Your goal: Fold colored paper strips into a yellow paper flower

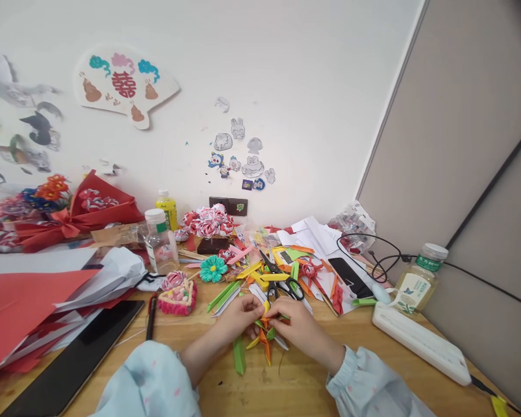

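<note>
My left hand [242, 317] and my right hand [296, 324] meet at the middle of the table's near part. Both are closed, thumbs and fingertips pinching a small orange piece of folded paper [265, 322] between them. Just below the fingertips, pointed folded-paper pieces in orange, yellow and green [267, 348] spread out like a star; whether they join the pinched piece I cannot tell. A green folded paper strip [238, 355] lies below my left hand. Black-handled scissors [282, 281] rest open right beyond the fingers, with a yellow folded strip [274, 277] across them.
Paper strips and scraps pile up behind the hands, beside a teal flower [213, 269] and a pink heart-shaped box [178, 297]. Left are a black tablet [82, 353], a pen [151, 317] and red paper [30, 313]. Right stand a phone [351, 279], a bottle [419, 281] and a white power strip [421, 343].
</note>
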`<act>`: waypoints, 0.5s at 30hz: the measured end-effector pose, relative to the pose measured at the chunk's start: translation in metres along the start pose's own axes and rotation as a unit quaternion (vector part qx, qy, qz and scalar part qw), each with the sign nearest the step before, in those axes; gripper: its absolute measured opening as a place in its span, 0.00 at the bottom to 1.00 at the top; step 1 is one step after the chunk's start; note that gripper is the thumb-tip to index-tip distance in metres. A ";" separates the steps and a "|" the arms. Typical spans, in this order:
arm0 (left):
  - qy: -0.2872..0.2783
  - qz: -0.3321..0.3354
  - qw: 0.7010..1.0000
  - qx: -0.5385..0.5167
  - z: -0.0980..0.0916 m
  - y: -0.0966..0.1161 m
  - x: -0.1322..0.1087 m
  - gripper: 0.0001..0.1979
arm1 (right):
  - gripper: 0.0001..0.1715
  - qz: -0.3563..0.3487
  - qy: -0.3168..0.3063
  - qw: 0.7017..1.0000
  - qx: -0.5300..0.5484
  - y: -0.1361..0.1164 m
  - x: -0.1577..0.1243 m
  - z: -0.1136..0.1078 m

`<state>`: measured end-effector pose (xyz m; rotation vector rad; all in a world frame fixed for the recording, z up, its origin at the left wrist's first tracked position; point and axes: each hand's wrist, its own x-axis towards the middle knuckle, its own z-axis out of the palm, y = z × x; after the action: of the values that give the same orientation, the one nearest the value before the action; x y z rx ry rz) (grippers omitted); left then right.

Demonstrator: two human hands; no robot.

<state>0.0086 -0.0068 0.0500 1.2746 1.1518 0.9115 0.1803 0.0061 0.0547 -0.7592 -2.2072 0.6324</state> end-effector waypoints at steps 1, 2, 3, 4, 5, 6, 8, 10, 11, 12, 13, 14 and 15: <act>0.007 -0.001 1.000 -0.001 0.000 -0.001 0.001 0.24 | 0.11 -0.022 0.000 1.000 -0.008 0.000 0.000 -0.001; 0.013 -0.001 1.000 -0.003 0.001 -0.002 0.002 0.24 | 0.11 -0.045 0.000 0.999 -0.015 -0.001 0.000 -0.002; 0.018 -0.001 1.000 -0.003 0.001 -0.004 0.003 0.24 | 0.11 -0.069 0.000 0.997 -0.023 -0.001 0.000 -0.002; 0.022 -0.001 1.000 -0.004 0.001 -0.004 0.004 0.24 | 0.11 -0.093 -0.002 0.995 -0.033 -0.001 -0.001 -0.003; 0.025 0.000 1.000 -0.004 0.001 -0.005 0.005 0.24 | 0.11 -0.115 -0.004 0.992 -0.044 -0.001 -0.001 -0.003; 0.027 0.002 1.000 -0.004 0.001 -0.005 0.005 0.23 | 0.12 -0.133 -0.006 0.990 -0.053 -0.001 -0.001 -0.003; 0.030 0.006 1.000 -0.004 0.001 -0.005 0.006 0.23 | 0.12 -0.139 -0.013 0.988 -0.063 -0.002 -0.001 -0.004; 0.032 0.011 0.999 -0.003 0.001 -0.004 0.005 0.22 | 0.14 -0.100 -0.022 0.993 -0.063 -0.003 -0.001 -0.006; 0.034 0.013 0.999 -0.003 0.001 -0.003 0.005 0.22 | 0.16 -0.071 -0.028 0.995 -0.062 -0.004 -0.001 -0.007; 0.037 0.014 0.999 -0.002 0.001 -0.003 0.005 0.22 | 0.18 -0.046 -0.038 0.996 -0.062 -0.005 -0.001 -0.007; 0.041 0.014 0.999 -0.002 0.001 -0.003 0.005 0.21 | 0.21 -0.028 -0.047 0.997 -0.062 -0.006 -0.001 -0.008; 0.045 0.013 0.999 -0.002 0.001 -0.004 0.005 0.21 | 0.22 -0.022 -0.055 0.996 -0.064 -0.007 -0.002 -0.008; 0.051 0.012 0.999 -0.002 0.001 -0.005 0.005 0.20 | 0.23 -0.024 -0.060 0.996 -0.066 -0.007 -0.002 -0.008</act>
<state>0.0104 -0.0027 0.0446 1.2537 1.2164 1.0061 0.1851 0.0016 0.0634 -0.7488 -2.3892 0.5257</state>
